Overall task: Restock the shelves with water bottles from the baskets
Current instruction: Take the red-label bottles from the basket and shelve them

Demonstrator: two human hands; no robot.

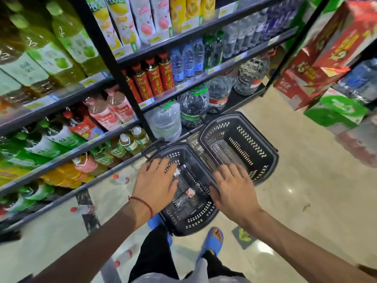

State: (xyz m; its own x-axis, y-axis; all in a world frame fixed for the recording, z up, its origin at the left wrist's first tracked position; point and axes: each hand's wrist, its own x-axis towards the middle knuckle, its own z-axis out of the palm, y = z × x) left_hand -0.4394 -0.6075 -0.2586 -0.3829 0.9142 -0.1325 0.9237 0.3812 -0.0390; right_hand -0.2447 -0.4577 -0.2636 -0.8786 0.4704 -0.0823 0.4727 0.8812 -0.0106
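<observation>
Two black plastic baskets stand on the floor before the shelves. The near basket (pixel 195 219) holds a few clear water bottles (pixel 188 194) with red-and-white labels lying on its bottom. The far basket (pixel 265 139) looks bare inside. My left hand (pixel 156 183) hovers with spread fingers over the near basket's left side. My right hand (pixel 234 187) reaches over that basket's right rim, fingers loosely spread, holding nothing. Small water bottles (pixel 188 60) with blue labels stand on the middle shelf (pixel 220 68).
Several clear bottles with red caps (pixel 121 179) lie on the floor at the left. Large water jugs (pixel 193 105) fill the bottom shelf. Red and green cartons (pixel 318 74) are stacked at the right. My feet in blue sandals (pixel 214 240) stand just behind the near basket.
</observation>
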